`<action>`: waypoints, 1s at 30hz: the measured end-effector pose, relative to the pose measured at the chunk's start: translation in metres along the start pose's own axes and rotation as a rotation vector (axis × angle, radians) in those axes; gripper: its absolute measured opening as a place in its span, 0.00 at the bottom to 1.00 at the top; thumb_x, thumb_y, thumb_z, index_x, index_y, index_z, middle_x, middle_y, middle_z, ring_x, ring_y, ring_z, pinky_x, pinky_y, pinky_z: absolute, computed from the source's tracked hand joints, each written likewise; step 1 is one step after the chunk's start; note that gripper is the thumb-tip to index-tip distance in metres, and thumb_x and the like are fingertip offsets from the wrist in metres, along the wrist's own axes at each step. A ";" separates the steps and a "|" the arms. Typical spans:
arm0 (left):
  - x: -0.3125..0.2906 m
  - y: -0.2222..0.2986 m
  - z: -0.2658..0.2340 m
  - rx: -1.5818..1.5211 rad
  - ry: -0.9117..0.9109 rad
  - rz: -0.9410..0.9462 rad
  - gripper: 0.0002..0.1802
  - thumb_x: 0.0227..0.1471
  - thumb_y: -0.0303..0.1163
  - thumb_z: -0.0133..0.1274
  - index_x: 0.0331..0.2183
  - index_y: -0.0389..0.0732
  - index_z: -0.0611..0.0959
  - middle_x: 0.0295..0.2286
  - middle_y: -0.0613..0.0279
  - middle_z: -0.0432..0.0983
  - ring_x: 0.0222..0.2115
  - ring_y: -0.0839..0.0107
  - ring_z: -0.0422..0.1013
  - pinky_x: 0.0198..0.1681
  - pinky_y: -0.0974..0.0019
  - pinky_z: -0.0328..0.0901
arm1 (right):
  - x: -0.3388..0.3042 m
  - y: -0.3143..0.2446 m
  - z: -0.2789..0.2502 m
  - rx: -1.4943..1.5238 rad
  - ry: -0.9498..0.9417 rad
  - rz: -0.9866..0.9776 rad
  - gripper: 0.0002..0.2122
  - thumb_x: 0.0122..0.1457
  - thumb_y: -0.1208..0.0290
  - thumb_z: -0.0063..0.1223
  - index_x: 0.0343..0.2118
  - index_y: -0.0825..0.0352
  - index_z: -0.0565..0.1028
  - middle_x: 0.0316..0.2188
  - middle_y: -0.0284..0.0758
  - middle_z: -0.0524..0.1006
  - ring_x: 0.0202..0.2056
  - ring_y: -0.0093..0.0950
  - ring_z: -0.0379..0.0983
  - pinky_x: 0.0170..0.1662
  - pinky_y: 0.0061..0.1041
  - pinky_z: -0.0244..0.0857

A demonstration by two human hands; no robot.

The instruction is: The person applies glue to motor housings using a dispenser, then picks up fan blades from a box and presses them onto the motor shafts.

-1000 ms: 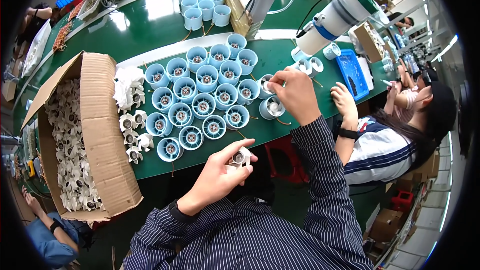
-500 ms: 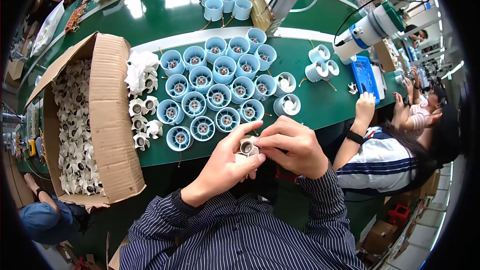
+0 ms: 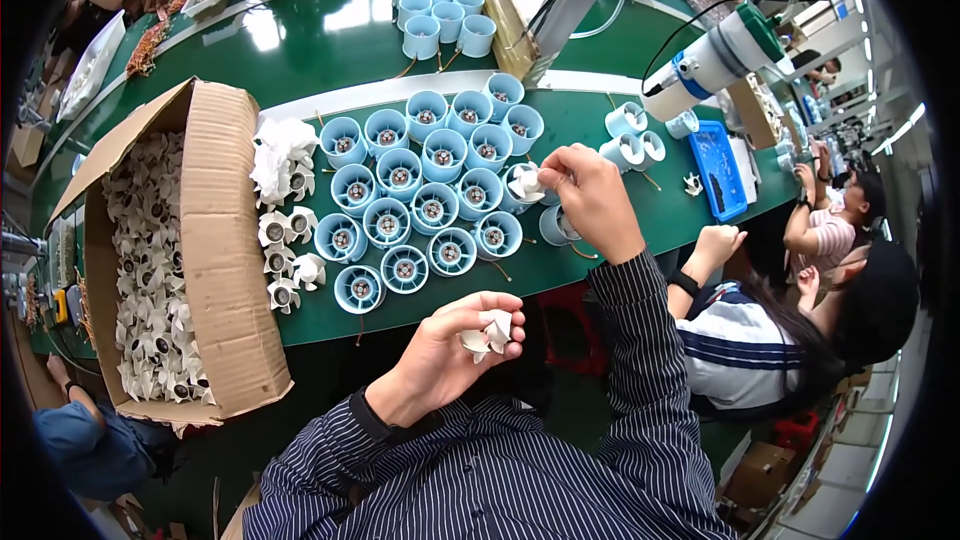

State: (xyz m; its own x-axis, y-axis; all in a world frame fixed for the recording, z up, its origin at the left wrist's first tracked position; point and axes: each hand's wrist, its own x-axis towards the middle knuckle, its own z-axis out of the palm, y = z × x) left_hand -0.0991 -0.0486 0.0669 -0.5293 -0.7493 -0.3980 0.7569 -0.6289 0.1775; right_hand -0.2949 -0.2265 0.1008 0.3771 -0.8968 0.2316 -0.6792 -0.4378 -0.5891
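My left hand (image 3: 436,358) is curled around white bladed fan impellers (image 3: 487,338) in front of the table edge; the fingers partly cover them. Over the right side of the rows of light-blue round housings, my right hand (image 3: 602,205) pinches another white impeller (image 3: 524,181). That impeller sits at the mouth of one blue housing (image 3: 511,204); how deep it is in cannot be seen. Small motor parts show inside the other blue housings (image 3: 437,208). Below my right hand, a housing (image 3: 556,226) is partly hidden by it.
A cardboard box (image 3: 228,250) full of white impellers stands at the left. Several loose impellers (image 3: 281,261) lie beside it, near white crumpled plastic (image 3: 283,155). Farther right are more housings (image 3: 622,152), a blue tray (image 3: 716,172) and a seated co-worker (image 3: 745,340). A metal post (image 3: 580,0) rises behind.
My hands were together at an impeller; now they are apart. The right hand has moved forward and right to a blue housing with an impeller, while the left has dropped slightly nearer me.
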 end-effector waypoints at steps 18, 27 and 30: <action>-0.002 0.010 0.000 0.213 -0.034 0.034 0.27 0.68 0.42 0.46 0.57 0.29 0.75 0.46 0.36 0.81 0.19 0.74 0.72 0.18 0.75 0.66 | -0.012 -0.024 0.002 -0.247 -0.041 -0.138 0.05 0.57 0.73 0.66 0.33 0.68 0.84 0.31 0.38 0.81 0.36 0.36 0.77 0.40 0.34 0.70; -0.011 0.019 0.012 0.380 -0.038 0.174 0.27 0.71 0.43 0.39 0.59 0.32 0.72 0.43 0.36 0.82 0.13 0.78 0.65 0.13 0.76 0.58 | -0.071 -0.072 -0.022 0.381 -0.326 -0.103 0.07 0.54 0.76 0.70 0.34 0.69 0.82 0.34 0.35 0.83 0.36 0.31 0.79 0.37 0.27 0.71; -0.009 0.013 0.011 0.420 0.033 0.226 0.27 0.71 0.42 0.37 0.60 0.32 0.72 0.43 0.36 0.82 0.13 0.78 0.64 0.13 0.76 0.58 | -0.081 -0.077 -0.021 0.339 -0.224 -0.179 0.08 0.53 0.77 0.70 0.35 0.68 0.82 0.33 0.35 0.83 0.36 0.33 0.79 0.38 0.27 0.71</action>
State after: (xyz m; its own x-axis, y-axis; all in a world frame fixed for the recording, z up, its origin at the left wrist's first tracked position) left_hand -0.0887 -0.0524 0.0829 -0.3515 -0.8742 -0.3351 0.6277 -0.4856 0.6084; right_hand -0.2867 -0.1213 0.1434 0.6229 -0.7559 0.2015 -0.3599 -0.5056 -0.7841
